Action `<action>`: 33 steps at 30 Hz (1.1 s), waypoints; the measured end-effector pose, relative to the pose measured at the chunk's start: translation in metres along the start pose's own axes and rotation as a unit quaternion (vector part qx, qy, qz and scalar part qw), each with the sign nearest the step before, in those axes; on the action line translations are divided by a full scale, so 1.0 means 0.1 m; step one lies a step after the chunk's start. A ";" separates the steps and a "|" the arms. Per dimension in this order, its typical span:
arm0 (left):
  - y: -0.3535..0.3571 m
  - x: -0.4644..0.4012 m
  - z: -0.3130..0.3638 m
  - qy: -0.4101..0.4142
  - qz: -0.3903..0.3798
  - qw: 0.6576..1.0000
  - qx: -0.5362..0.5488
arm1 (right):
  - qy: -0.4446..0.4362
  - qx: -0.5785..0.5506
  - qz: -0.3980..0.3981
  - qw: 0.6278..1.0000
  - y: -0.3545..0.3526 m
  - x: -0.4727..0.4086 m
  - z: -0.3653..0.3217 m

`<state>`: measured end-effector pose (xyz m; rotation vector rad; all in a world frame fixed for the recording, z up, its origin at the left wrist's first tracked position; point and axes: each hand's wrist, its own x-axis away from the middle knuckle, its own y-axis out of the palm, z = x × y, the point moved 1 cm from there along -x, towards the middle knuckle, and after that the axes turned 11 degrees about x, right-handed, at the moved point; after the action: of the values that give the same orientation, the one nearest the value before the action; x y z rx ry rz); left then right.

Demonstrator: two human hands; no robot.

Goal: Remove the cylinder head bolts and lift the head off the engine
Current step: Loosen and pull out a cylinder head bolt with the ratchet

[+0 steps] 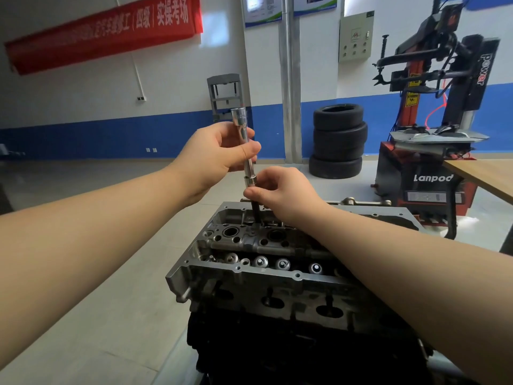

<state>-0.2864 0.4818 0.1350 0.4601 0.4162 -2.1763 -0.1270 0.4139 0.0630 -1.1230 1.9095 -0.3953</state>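
A grey aluminium cylinder head [236, 269] sits on a dark engine block [277, 351] in the lower middle. A long chrome extension bar with a socket end [241, 126] stands nearly upright above the head's far side. My left hand [219, 157] grips the bar's upper shaft. My right hand [280, 190] pinches the bar's lower joint, where a dark shaft [256, 211] runs down into the head. What that shaft's lower end meets is hidden inside the head.
A stack of three tyres [337, 141] stands by the blue and white wall. A red and black tyre changer [433, 151] is at the right, with a wooden table corner [485, 176] beside it. Pale tiled floor lies to the left of the engine.
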 end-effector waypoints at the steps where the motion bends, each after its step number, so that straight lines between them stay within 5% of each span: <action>1: -0.01 0.01 0.00 -0.012 -0.022 0.999 0.028 | -0.010 0.009 0.000 1.000 0.00 0.00 0.01; 9: 0.00 0.00 0.03 0.023 0.020 0.998 -0.050 | 0.007 -0.044 -0.017 0.999 0.02 0.00 -0.01; 16: 0.02 0.01 0.05 -0.016 -0.017 0.999 0.034 | -0.009 -0.044 -0.049 0.998 0.01 0.01 0.01; 21: 0.02 0.00 0.07 0.010 0.018 0.998 -0.055 | -0.007 -0.044 -0.041 0.998 0.04 0.00 0.00; 26: 0.06 0.03 0.01 -0.016 -0.037 0.999 0.018 | -0.027 0.002 -0.037 0.999 0.00 0.00 0.01; 33: 0.04 0.00 0.03 0.017 0.035 0.998 -0.052 | 0.005 -0.068 -0.017 0.998 0.02 -0.02 0.04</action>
<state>-0.2838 0.4785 0.1369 0.4481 0.5212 -2.0708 -0.1245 0.4167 0.0608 -1.2444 1.9516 -0.2937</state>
